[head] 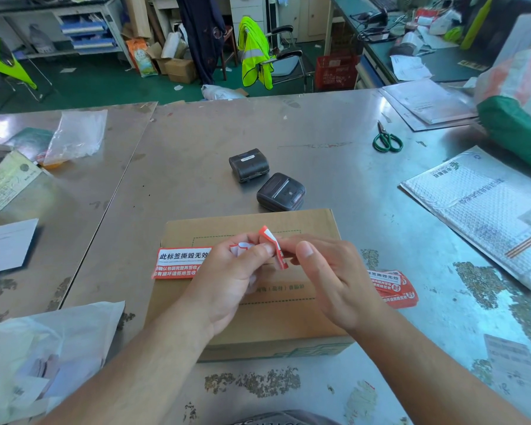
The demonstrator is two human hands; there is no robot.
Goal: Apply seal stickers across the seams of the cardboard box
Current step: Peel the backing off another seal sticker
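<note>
Head view: left hand and right hand both grip-pinch one seal sticker above the cardboard box, probably peeling the backing. Applied sticker sits on its 9 o'clock edge, and the spare stack is on the bench at 3 o'clock.

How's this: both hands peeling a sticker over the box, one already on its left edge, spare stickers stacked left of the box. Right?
No: head view shows the spare stickers stacked right of the box, not left. Rest holds: left hand and right hand peel a sticker over it.
</note>
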